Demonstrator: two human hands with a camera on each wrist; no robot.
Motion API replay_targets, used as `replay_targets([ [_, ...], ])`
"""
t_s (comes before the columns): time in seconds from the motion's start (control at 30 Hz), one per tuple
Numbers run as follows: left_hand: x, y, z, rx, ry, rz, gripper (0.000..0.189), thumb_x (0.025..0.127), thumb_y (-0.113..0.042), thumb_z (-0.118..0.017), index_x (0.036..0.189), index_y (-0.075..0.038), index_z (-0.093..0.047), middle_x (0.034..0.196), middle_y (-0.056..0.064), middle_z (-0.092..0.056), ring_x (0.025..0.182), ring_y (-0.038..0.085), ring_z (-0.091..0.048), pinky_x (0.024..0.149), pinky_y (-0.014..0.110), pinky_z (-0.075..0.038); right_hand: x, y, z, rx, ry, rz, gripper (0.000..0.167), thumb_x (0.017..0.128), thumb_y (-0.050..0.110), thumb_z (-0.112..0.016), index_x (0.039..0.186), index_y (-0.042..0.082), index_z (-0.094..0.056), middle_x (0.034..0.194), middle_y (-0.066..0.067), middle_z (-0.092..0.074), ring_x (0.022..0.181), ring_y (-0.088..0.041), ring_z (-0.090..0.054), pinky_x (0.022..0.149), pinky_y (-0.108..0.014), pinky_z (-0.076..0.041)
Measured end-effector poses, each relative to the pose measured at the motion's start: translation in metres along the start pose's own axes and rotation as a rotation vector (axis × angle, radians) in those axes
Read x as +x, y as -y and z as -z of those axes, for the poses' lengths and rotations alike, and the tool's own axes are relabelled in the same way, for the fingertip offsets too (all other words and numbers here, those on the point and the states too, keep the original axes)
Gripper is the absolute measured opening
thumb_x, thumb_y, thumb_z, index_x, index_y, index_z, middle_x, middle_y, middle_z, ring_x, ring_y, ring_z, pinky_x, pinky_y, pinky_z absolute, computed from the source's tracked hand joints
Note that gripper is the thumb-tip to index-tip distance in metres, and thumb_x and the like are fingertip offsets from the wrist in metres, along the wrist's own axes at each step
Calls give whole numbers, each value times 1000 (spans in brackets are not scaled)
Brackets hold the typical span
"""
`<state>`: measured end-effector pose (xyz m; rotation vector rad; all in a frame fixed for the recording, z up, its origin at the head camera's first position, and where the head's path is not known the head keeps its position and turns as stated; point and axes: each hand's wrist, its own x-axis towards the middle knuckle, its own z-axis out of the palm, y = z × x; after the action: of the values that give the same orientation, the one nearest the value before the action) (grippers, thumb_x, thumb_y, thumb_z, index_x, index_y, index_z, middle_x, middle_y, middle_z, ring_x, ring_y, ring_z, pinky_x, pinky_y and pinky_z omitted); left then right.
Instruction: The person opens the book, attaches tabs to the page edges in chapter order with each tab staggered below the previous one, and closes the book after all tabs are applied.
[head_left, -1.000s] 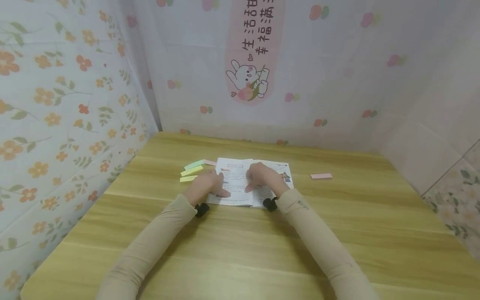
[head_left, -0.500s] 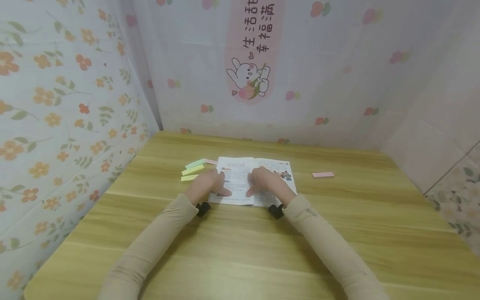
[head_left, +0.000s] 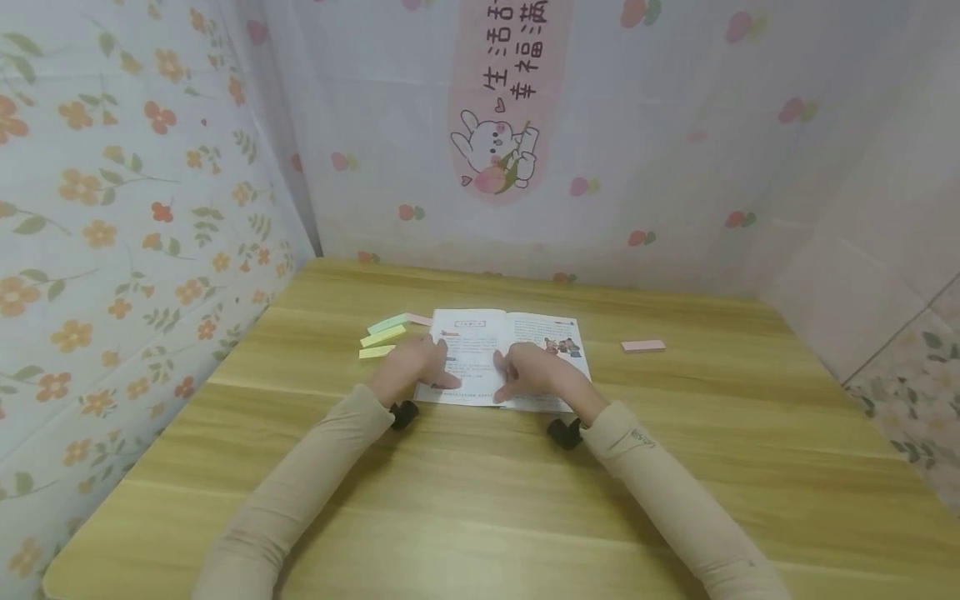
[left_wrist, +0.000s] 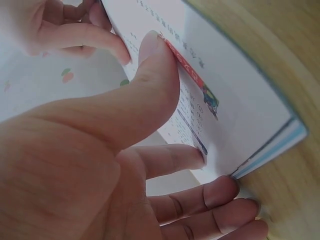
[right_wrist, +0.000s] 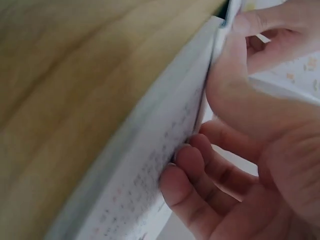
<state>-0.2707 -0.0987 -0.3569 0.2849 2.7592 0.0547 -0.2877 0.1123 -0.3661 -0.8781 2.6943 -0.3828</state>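
An open book [head_left: 476, 333] lies on the wooden table, printed text on both pages and cartoon animals on the right one. My left hand [head_left: 420, 363] rests on the left page's outer part. In the left wrist view, its thumb [left_wrist: 157, 75] lies on the page beside a red printed banner, and its other fingers stretch across the lower page area. My right hand [head_left: 536, 371] is at the book's middle fold. In the right wrist view, its thumb [right_wrist: 230, 75] lies along the fold, while bent fingertips [right_wrist: 175, 182] touch the right page. Neither hand grips a separate object.
Yellow sticky-note strips [head_left: 383, 337] and a green strip [head_left: 388, 323] lie left of the book. A pink strip [head_left: 642, 346] lies to its right. Patterned cloth [head_left: 600, 150] hangs behind the table, and a flowered cloth [head_left: 135, 250] hangs on the left.
My right hand has slid along the fold toward the near edge and slightly right, uncovering more of the animal picture. My left hand has stayed nearly still on the left page.
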Motion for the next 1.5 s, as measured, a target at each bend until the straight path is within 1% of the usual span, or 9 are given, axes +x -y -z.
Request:
replay_targets([
  [0.17, 0, 1, -3, -17, 2, -8, 86, 95, -54, -65, 150, 6, -38, 144, 28, -47, 125, 35, -51, 106, 45, -44, -5, 0, -4, -24, -25, 44, 44, 80, 31, -86, 62, 12, -51, 63, 4, -42, 59, -10, -36, 58, -23, -32],
  [0.33, 1, 1, -3, -23, 7, -11, 86, 95, -53, -64, 151, 6, -37, 147, 29, -44, 127, 36, -50, 107, 45, -43, -9, 2, -7, -50, -71, 82, 48, 81, 29, -85, 58, 13, -46, 59, 5, -36, 59, -10, -33, 57, -23, -29],
  [0.63, 2, 1, -7, -43, 18, -24, 82, 95, -52, -66, 146, 7, -42, 141, 30, -49, 122, 36, -52, 105, 47, -45, -18, -3, -11, -35, -43, 110, 42, 81, 30, -85, 67, 11, -50, 73, 0, -43, 67, -13, -37, 62, -25, -32],
  [0.83, 1, 2, -8, -18, 26, -19, 80, 96, -53, -63, 146, 7, -42, 141, 29, -49, 120, 34, -53, 103, 47, -46, -16, -3, -12, -2, -43, 124, 37, 81, 30, -85, 70, 10, -56, 74, -1, -45, 68, -13, -38, 63, -25, -34],
  [0.97, 0, 3, -8, -24, 44, -13, 77, 96, -52, -63, 143, 6, -45, 139, 27, -51, 110, 30, -53, 98, 44, -49, -15, -5, -13, 20, -28, 119, 36, 80, 31, -86, 73, 10, -58, 73, 0, -46, 68, -13, -39, 63, -25, -35],
  [1.17, 0, 6, -2, -27, 19, -44, 70, 94, -51, -67, 133, 5, -53, 119, 20, -60, 95, 26, -54, 88, 41, -51, -14, -9, -11, 24, -45, 120, 38, 80, 34, -86, 73, 10, -58, 73, -1, -48, 68, -13, -40, 63, -26, -36],
  [1.23, 0, 8, 2, -35, 15, -60, 70, 94, -50, -68, 135, 5, -53, 120, 21, -60, 97, 27, -55, 89, 42, -51, -14, -8, -9, 24, -44, 114, 38, 80, 35, -85, 73, 10, -58, 74, -1, -48, 69, -13, -40, 64, -26, -36],
  [1.37, 0, 14, 8, -106, 21, -77, 67, 94, -44, -70, 140, 1, -52, 126, 20, -59, 103, 27, -56, 94, 44, -49, -14, -8, -4, 25, -47, 112, 38, 80, 35, -85, 73, 10, -58, 75, -2, -47, 69, -14, -40, 64, -26, -36],
  [1.5, 1, 21, 14, -170, 27, -121, 50, 94, -35, -71, 127, 0, -57, 107, 13, -59, 93, 24, -54, 84, 39, -48, -14, -8, -3, 22, -47, 115, 39, 82, 36, -84, 74, 10, -55, 75, -2, -45, 69, -14, -39, 63, -26, -34],
])
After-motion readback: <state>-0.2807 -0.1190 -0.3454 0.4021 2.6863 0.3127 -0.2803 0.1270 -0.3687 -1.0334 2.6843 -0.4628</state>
